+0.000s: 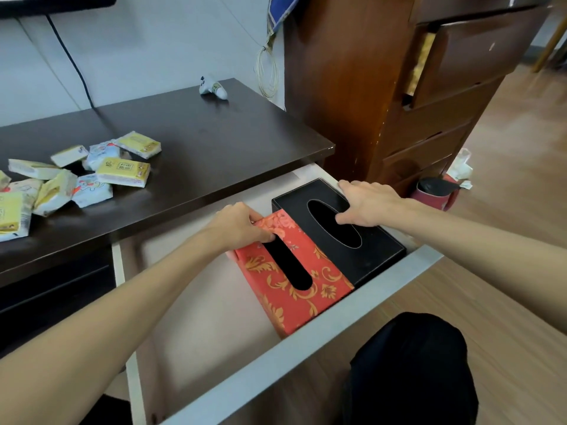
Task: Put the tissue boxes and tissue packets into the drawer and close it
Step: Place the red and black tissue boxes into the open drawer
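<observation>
The white drawer [322, 338] under the dark desk stands pulled open. Inside it, at the right, lies a black tissue box [380, 250] with an oval slot. A red tissue box with gold flowers [325, 289] leans tilted against the black one's left side. My left hand [239, 225] grips the far end of the red box, thumb at its slot. My right hand [365, 200] rests on the far end of the black box, its thumb at the slot's edge. Several yellow and white tissue packets [122, 171] lie scattered on the desk top [199, 142] at the left.
A small white figurine [213, 87] sits at the back of the desk. A brown chest of drawers [414, 96] stands to the right, with a red bin [435, 193] and crumpled tissue on the wooden floor beside it. My dark-clothed knee [411, 369] is in front of the drawer.
</observation>
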